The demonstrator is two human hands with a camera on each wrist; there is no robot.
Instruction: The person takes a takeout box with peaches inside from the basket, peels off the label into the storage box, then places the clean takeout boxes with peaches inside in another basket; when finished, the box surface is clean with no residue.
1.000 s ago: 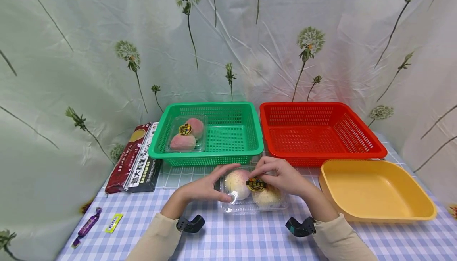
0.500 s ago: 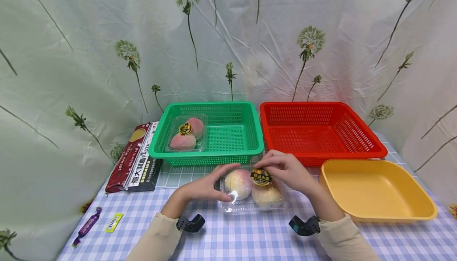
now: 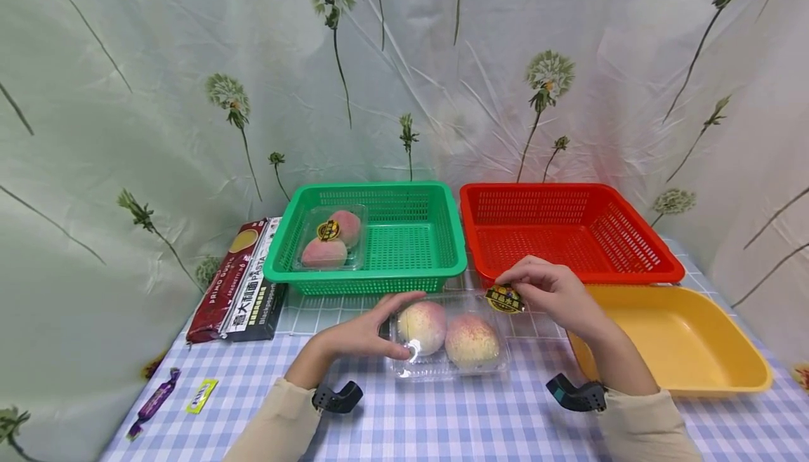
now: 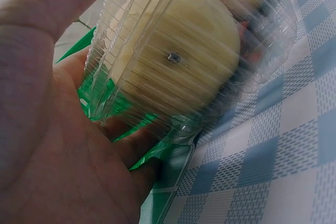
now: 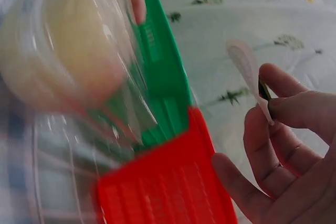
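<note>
on the tablecloth [image 3: 417, 423], a clear box [image 3: 451, 372] with two peaches [image 3: 471, 340] inside is gripped at its left end by the left hand [image 3: 363, 332], thumb and fingers spread around it; near the box's far right corner, a black-and-gold label [image 3: 505, 298] is pinched between thumb and fingertips of the right hand [image 3: 553, 297]; farther back, a second peach pack [image 3: 325, 253] is held in a green basket [image 3: 379, 276] beside a red basket [image 3: 537, 234].
</note>
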